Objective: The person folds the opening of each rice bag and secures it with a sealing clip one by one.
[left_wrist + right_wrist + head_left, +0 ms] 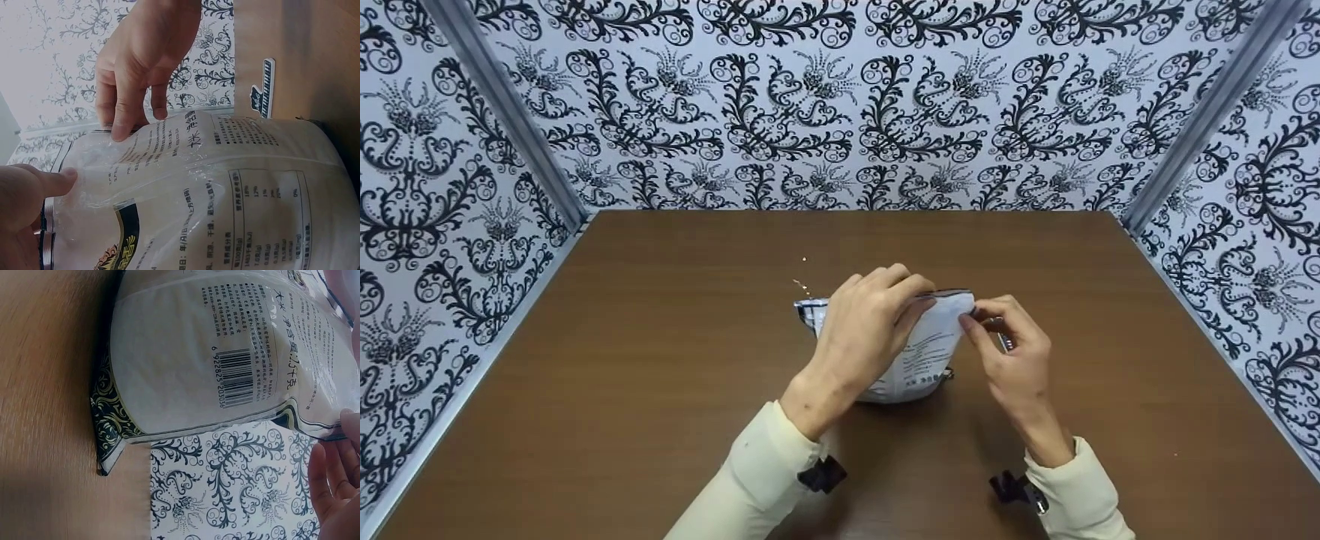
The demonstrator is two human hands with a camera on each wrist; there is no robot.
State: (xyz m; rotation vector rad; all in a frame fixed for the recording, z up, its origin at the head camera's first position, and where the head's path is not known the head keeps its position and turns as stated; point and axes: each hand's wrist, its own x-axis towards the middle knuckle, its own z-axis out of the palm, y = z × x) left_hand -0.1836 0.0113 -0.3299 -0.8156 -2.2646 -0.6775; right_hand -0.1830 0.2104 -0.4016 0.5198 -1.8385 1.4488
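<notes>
A plump, clear-and-white printed bag of rice (926,352) stands upright on the table, with a barcode on its back in the right wrist view. My left hand (866,322) grips its top edge, thumb on the near face and fingers over the far side. At the top right corner my right hand (1016,341) pinches the edge between thumb and fingers. In the left wrist view the left thumb (64,177) lies against the film. The dark patterned bottom corner (109,433) shows in the right wrist view. My left hand hides much of the bag's top.
A flat black-and-white piece with a striped edge (267,87) lies on the brown table (660,375) beyond the bag. Small shiny bits (802,286) are near the bag's far left. Patterned walls (840,97) enclose the back and sides.
</notes>
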